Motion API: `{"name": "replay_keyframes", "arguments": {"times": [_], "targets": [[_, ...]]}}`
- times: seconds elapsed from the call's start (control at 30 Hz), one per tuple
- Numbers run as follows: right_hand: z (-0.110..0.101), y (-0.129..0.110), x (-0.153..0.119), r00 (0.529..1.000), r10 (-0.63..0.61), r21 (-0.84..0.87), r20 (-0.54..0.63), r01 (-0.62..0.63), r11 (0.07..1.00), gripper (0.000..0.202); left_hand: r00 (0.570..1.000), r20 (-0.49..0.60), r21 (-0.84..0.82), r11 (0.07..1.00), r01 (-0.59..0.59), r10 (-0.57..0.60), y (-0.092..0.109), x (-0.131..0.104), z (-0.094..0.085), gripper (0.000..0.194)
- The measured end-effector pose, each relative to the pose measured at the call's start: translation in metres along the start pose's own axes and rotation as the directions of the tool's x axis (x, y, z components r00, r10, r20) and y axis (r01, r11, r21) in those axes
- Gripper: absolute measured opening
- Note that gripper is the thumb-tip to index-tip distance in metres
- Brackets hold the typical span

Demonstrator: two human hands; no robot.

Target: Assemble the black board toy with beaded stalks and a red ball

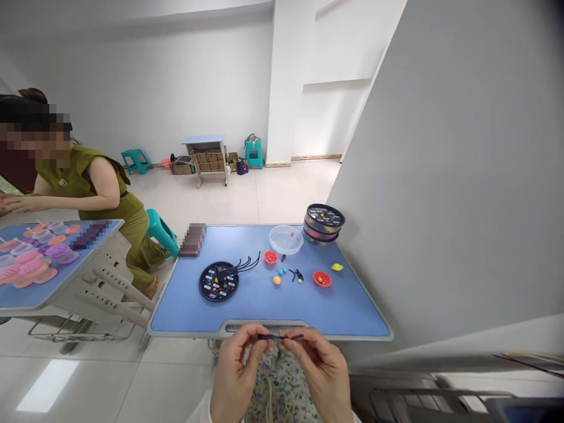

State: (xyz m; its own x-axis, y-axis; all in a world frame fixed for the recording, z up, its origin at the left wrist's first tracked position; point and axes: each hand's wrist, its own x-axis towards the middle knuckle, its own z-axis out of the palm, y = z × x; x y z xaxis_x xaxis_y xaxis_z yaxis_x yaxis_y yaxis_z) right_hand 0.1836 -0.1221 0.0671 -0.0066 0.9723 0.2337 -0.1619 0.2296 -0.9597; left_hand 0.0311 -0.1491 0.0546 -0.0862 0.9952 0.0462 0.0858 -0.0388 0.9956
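Between my two hands, just over the front edge of the blue table (255,305), is a thin dark rod (277,336). My left hand (238,367) pinches its left end with thumb and fingertips. Its right end is pinched in my right hand (319,370). Farther in on the table lies a round black base (211,292) with printed labels and several curved black arms (247,265) resting across it. To its right are red bowls (322,279), an orange ball (277,281), small teal balls (282,271) and loose dark parts (296,275).
A clear round tray (286,241) and a stack of round black-rimmed containers (324,223) stand at the back. A yellow piece (337,267) lies near the right edge. A grey wall (462,205) rises close on the right. At the left, a person (101,188) sits by another table (94,255).
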Motion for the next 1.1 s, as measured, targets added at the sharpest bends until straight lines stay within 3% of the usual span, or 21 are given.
{"name": "replay_keyframes", "arguments": {"times": [0.23,0.6,0.97,1.1], "targets": [[-0.004,-0.003,0.007,0.995,0.022,-0.12,0.1,-0.01,0.993,0.008,0.997,0.037,0.17,0.983,-0.069,0.064,0.009,0.001,-0.007,0.019],[0.005,0.0,0.003,0.99,0.144,-0.071,0.005,-0.143,0.987,0.022,0.998,0.051,0.104,0.994,-0.032,0.026,0.004,0.002,-0.004,0.02],[0.016,0.003,0.005,0.967,0.252,-0.01,0.026,-0.252,0.968,0.026,0.999,0.007,0.145,0.989,-0.034,0.033,-0.005,0.004,-0.007,0.021],[0.02,0.012,0.019,0.933,0.341,0.014,0.113,-0.345,0.939,0.03,0.999,-0.032,0.086,0.996,0.021,-0.019,-0.009,0.013,-0.012,0.022]]}}
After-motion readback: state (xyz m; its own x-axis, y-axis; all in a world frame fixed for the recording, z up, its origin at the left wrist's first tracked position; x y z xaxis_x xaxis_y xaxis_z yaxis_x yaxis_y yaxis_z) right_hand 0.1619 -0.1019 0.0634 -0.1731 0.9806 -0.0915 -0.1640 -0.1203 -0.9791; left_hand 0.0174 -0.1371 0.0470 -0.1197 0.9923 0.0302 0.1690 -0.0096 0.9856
